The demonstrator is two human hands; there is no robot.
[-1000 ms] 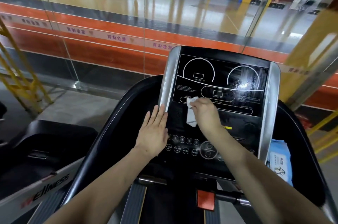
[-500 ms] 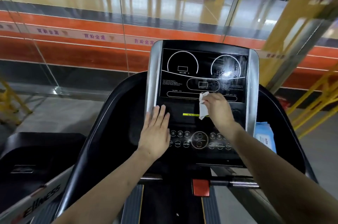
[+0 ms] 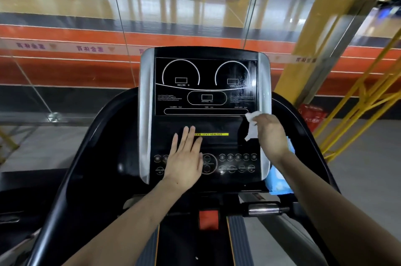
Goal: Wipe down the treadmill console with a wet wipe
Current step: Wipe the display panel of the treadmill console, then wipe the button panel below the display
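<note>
Glass wall (image 3: 65, 27): clear panels stand behind the treadmill, with a shiny sports-hall floor and an orange band beyond them.
Yellow frame (image 3: 358, 100): painted metal bars rise at the right, near a red bag on the grey floor.
Treadmill (image 3: 86, 135): black curved side rails wrap around the console; a red tab sits low in the middle, above the belt.
Console (image 3: 206, 96): black glossy panel between two silver side strips, upright and tilted back. White outlines mark two dials, an oval and a long bar. Pale streaks show over the right dial. A thin yellow strip crosses the middle, and round buttons line the lower part.
Wipe pack (image 3: 280, 181): pale blue, lying just right of the console's lower corner, partly behind the right arm.
Left hand (image 3: 184, 157): open and flat, fingers together, resting on the lower left of the console over some buttons.
Right hand (image 3: 271, 133): closed around the wet wipe at the console's right edge.
Wet wipe (image 3: 251, 124): white, crumpled, pressed against the panel at the right end of the long bar, a loose end hanging down.
</note>
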